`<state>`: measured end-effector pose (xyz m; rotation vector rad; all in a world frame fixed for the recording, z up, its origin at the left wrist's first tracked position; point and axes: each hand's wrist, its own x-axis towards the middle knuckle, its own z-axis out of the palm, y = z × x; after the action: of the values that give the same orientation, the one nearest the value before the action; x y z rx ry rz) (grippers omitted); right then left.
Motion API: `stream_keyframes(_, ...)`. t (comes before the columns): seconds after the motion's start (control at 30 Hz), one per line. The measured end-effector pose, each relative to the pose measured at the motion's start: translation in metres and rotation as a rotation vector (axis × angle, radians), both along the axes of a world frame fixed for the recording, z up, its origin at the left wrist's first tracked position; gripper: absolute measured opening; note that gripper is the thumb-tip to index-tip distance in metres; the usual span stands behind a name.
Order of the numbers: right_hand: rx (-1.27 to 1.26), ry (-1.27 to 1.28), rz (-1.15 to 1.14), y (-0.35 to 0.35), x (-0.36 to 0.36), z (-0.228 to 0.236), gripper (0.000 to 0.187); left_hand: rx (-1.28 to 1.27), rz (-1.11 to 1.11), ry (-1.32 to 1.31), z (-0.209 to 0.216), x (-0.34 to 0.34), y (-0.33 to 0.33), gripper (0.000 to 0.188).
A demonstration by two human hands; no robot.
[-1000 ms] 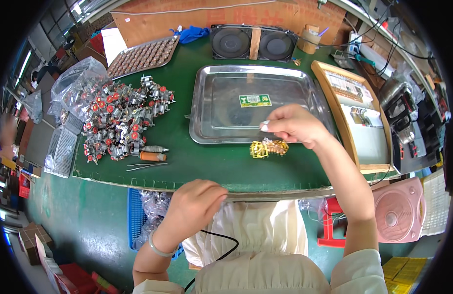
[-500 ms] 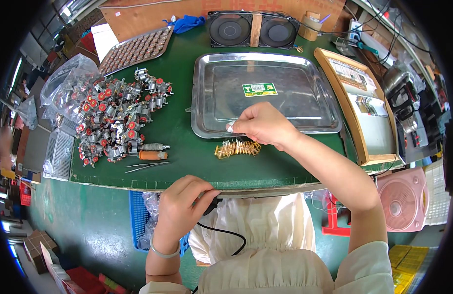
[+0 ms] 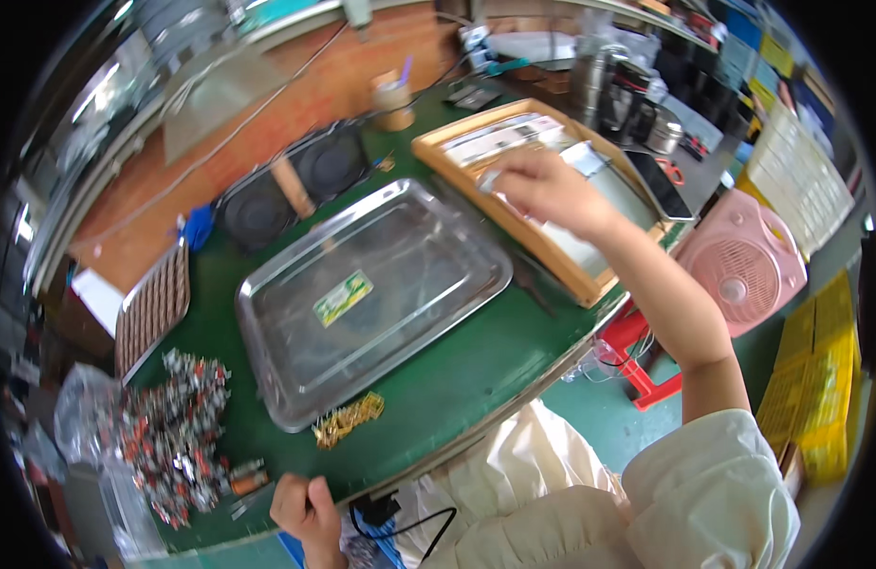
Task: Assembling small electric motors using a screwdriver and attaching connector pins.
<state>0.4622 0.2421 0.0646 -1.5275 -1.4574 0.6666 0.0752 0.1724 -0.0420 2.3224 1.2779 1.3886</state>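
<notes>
My right hand (image 3: 547,190) is raised over the wooden-framed tray (image 3: 590,289) at the right, with its fingers pinched together. A small whitish piece (image 3: 488,180) shows at the fingertips, blurred, so its kind is unclear. At the table's front edge, my left hand (image 3: 305,507) is closed with the fingers curled; whether it holds anything is hidden. Beyond my left hand lies a cluster of small brass-coloured parts (image 3: 349,420), beside the near edge of a shiny metal tray (image 3: 428,318). That tray carries a green and yellow label (image 3: 343,299).
A heap of small metal parts with red pieces (image 3: 177,431) covers the left, near an orange-handled tool (image 3: 249,482). A filled tray (image 3: 153,308), two black fans (image 3: 291,180) and a pen cup (image 3: 392,102) stand behind. A pink fan (image 3: 741,261) is at the right.
The view has turned to the right. My right hand has moved from the metal tray's near edge to over the wooden-framed tray, carrying the whitish piece. My left hand stays by the table edge.
</notes>
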Motion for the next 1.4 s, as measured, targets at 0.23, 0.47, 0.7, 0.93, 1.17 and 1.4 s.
stream_keyframes(0.23, 0.201, 0.27, -0.556, -0.011, 0.18, 0.001, 0.013, -0.071, 0.296, -0.066, -0.021, 0.005, 0.004, 0.034)
stream_keyframes(0.47, 0.068, -0.531, -0.511, 0.052, 0.267, -0.036, 0.019, -0.047, 0.494, 0.104, -0.012, 0.015, 0.002, 0.028)
stream_keyframes(0.7, -0.189, -0.835, -0.393, 0.112, 0.271, -0.06, 0.017, 0.158, 0.563, 0.229, -0.001, 0.037, 0.005, 0.036)
stream_keyframes(0.93, -0.272, -0.837, -0.191, 0.122, 0.271, -0.057, 0.014, 0.08, 0.613, 0.224, 0.004, 0.048, 0.007, 0.039)
stream_keyframes(1.17, -0.238, -0.899, -0.131, 0.13, 0.273, -0.07, 0.015, 0.069, 0.616, 0.196, 0.008, 0.053, 0.007, 0.04)
stream_keyframes(1.4, -0.208, -0.706, -0.212, 0.133, 0.294, -0.056, 0.019, 0.02, 0.625, 0.158, 0.006, 0.051, 0.007, 0.04)
